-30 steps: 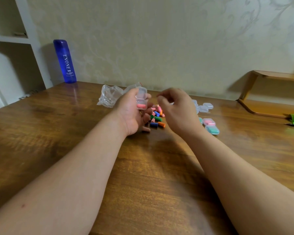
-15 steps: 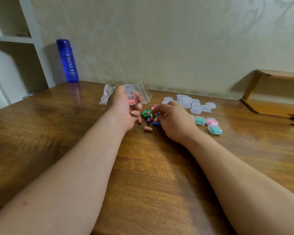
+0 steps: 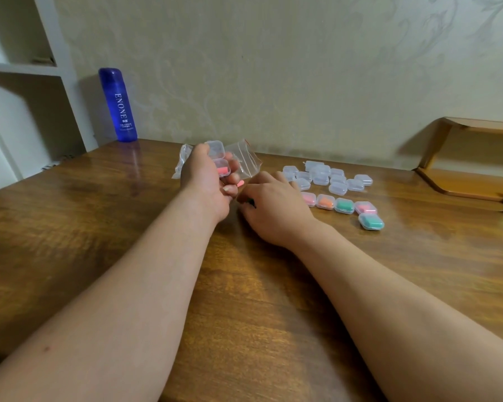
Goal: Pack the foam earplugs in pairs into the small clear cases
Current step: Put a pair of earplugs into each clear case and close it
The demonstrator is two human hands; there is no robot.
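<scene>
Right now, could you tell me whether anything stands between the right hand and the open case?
Nothing visible does: the right hand lies beside the left hand, which holds the open case with its lid up.

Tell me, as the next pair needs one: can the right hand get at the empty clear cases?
Probably yes: the right hand sits just beside the empty clear cases on the table, nothing between them.

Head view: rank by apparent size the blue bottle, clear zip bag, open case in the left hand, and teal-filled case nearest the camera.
1. blue bottle
2. clear zip bag, partly hidden by the left hand
3. open case, lid unfolded
4. teal-filled case, roughly matching one half of the open case
</scene>
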